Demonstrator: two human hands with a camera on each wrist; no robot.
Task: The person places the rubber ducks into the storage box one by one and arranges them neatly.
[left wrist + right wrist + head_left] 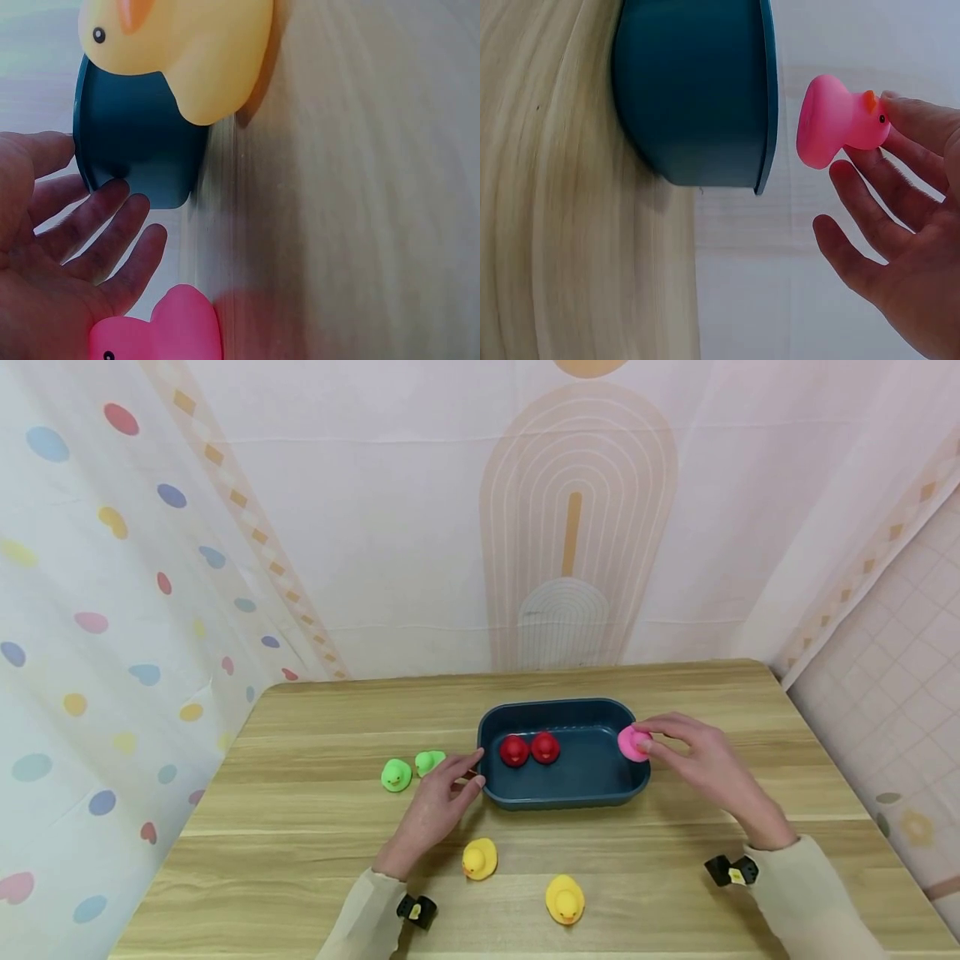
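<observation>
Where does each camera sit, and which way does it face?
Head: worn on the head, looks forward and down at the table and tub; left hand, right hand and sleeves show.
Left wrist: worn there, looks past the left hand at the tub's outside and a yellow duck; only that hand shows.
Right wrist: worn there, looks at the right hand pinching a pink duck near the tub; only that hand shows.
Shared: head and right wrist both show the held pink duck.

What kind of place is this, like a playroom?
Probably an indoor corner set up for play, though I can't be sure: patterned cloth hangs behind a wooden table, and a person's right hand holds a pink toy duck.
</observation>
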